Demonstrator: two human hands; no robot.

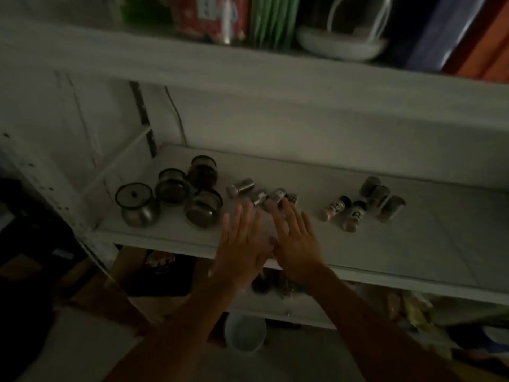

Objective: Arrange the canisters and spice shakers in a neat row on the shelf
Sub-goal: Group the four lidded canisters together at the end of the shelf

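Shelf [358, 244]: pale slab running across the middle of the frame, dim light, slight blur.

Canister cluster [176, 194]: four lidded jars bunched at centre left, touching or nearly so, upright, not in a line.

Left hand [245, 244] and right hand [296, 241]: both flat, palms down, fingers straight and spread a little, side by side at frame centre over the shelf's front part. Neither has hold of anything.

Right shaker group [366, 202]: about five small shakers at centre right, well apart from both hands. Most look tipped over or leaning; cannot tell for each.

Middle shaker group [264, 195]: three or four small metal shakers lying just beyond the fingertips [286, 205] of both hands, towards the upper part of the frame. One shaker [240, 186] lies on its side, long axis roughly left to right, slightly up to the right.

Judgement: the middle group is the next target. It lies straight ahead of the fingers, about equally near either hand; the lone toppled shaker is nearer the left. Long axes run crosswise to the fingers, so a grip from above across the body looks workable. Contact between fingertips and the nearest shakers: cannot tell.
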